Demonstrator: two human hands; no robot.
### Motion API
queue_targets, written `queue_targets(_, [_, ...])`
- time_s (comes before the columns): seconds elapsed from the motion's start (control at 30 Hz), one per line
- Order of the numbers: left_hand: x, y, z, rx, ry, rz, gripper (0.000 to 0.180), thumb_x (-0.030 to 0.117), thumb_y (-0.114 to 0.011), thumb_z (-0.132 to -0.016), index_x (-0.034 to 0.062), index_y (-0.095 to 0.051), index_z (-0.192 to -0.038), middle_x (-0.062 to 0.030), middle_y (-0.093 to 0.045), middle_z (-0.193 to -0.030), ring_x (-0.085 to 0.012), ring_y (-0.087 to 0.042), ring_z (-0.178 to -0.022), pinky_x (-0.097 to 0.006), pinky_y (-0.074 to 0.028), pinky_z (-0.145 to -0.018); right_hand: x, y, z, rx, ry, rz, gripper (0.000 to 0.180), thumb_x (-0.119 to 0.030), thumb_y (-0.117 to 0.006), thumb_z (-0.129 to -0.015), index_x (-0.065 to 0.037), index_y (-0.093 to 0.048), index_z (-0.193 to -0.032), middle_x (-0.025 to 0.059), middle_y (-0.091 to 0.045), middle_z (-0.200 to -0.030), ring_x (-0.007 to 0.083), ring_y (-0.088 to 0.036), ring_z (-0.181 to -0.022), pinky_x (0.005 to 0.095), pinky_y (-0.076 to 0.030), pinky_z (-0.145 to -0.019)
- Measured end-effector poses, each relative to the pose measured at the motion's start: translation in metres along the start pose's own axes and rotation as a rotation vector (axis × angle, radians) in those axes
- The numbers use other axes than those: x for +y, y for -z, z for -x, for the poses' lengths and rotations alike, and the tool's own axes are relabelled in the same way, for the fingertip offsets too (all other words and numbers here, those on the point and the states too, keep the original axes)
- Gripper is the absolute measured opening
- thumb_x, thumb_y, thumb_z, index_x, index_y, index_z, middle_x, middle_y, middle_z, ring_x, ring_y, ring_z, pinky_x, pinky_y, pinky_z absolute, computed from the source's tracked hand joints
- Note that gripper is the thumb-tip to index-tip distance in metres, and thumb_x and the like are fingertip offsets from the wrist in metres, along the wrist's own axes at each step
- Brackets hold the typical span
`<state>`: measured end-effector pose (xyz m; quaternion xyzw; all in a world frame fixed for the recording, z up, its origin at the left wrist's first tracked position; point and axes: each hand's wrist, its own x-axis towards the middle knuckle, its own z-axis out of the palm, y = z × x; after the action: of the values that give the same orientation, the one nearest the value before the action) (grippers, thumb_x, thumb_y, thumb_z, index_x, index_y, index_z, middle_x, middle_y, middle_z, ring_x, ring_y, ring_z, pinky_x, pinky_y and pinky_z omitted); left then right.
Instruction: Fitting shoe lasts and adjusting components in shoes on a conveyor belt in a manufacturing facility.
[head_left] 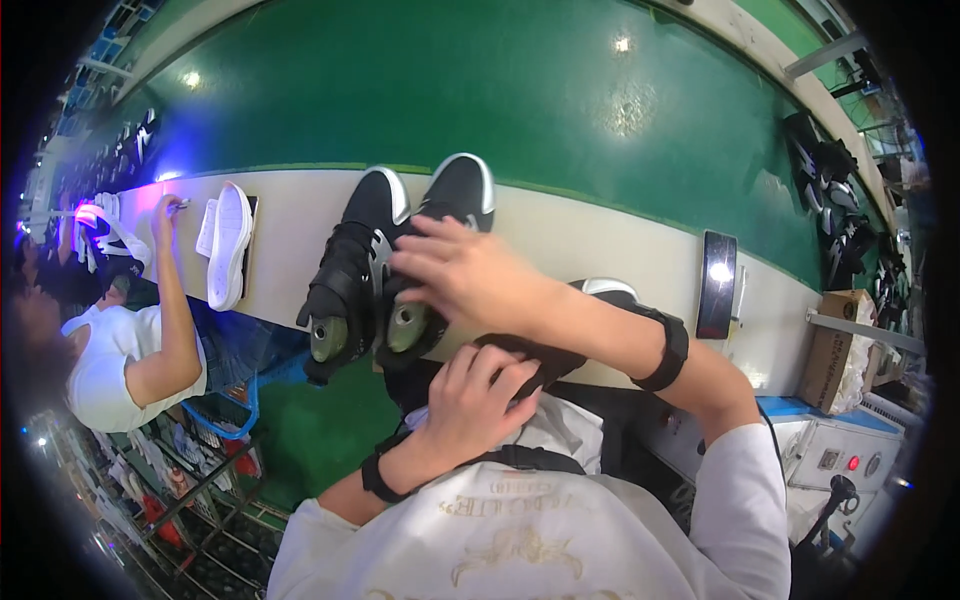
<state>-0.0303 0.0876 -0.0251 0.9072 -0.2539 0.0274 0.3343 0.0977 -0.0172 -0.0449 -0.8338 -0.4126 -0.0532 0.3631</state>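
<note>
Holding right hand in a loose, wide grip over two black shoes on the desk, with left hand curled beside a third shoe, grip too hidden to tell.

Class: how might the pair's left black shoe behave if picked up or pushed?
The left black shoe probably feels stiff and fairly heavy, because a solid-looking green block sits in its opening. Its heel end seems to overhang the edge of the bench, so pulling it nearer could tip it.
</note>
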Motion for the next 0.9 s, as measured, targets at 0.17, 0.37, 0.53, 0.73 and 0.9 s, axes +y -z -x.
queue_targets(0.17, [-0.003, 0.012, 0.029, 0.152, 0.150, 0.011, 0.039, 0.011, -0.080, -0.069, 0.0102, -0.065, -0.105, -0.0036, -0.062, -0.101, -0.0257, -0.059, -0.086, -0.036, -0.050, -0.070, 0.030, 0.080, 0.031, 0.517, -0.602, -0.564, 0.021, -0.005, -0.069, -0.088, -0.003, -0.073, -0.109, 0.0070, -0.073, -0.111, 0.0090, -0.064, -0.082, 0.0237, -0.053, -0.069])
queue_targets(0.37, [-0.005, 0.015, 0.006, 0.343, 0.380, -0.065, 0.034, 0.007, -0.075, -0.078, 0.0038, -0.062, -0.109, -0.0152, -0.061, -0.106, -0.0344, -0.059, -0.097, -0.043, -0.048, -0.083, 0.008, 0.108, 0.082, 0.564, -0.452, -0.186, 0.028, 0.015, -0.063, -0.078, 0.005, -0.068, -0.104, 0.0174, -0.070, -0.111, 0.0327, -0.063, -0.117, 0.0419, -0.045, -0.105])
queue_targets(0.53, [-0.037, -0.010, -0.085, 0.490, 0.271, -0.049, 0.033, 0.013, -0.073, -0.083, 0.0071, -0.065, -0.114, -0.0119, -0.061, -0.111, -0.0332, -0.057, -0.104, -0.043, -0.046, -0.089, 0.052, 0.085, 0.078, 0.477, -0.298, 0.002, 0.025, 0.006, -0.070, -0.077, 0.000, -0.067, -0.101, 0.0173, -0.070, -0.105, 0.0344, -0.067, -0.107, 0.0452, -0.048, -0.102])
queue_targets(0.73, [-0.096, -0.030, -0.245, 0.471, 0.181, -0.340, 0.027, 0.012, -0.067, -0.086, 0.0129, -0.065, -0.113, -0.0068, -0.062, -0.114, -0.0305, -0.057, -0.104, -0.043, -0.047, -0.088, 0.180, 0.076, -0.011, 0.597, -0.329, -0.029, 0.018, -0.006, -0.068, -0.086, 0.000, -0.070, -0.102, 0.0210, -0.069, -0.091, 0.0359, -0.068, -0.079, 0.0382, -0.053, -0.070])
queue_targets(0.9, [-0.148, -0.036, -0.246, 0.327, 0.081, -0.198, 0.045, 0.006, -0.065, -0.086, 0.0091, -0.058, -0.130, -0.0215, -0.052, -0.134, -0.0393, -0.053, -0.119, -0.044, -0.042, -0.102, 0.218, 0.117, -0.002, 0.358, -0.482, -0.041, 0.042, -0.018, -0.074, -0.084, -0.004, -0.064, -0.122, 0.0234, -0.066, -0.116, 0.0394, -0.064, -0.105, 0.0423, -0.052, -0.090])
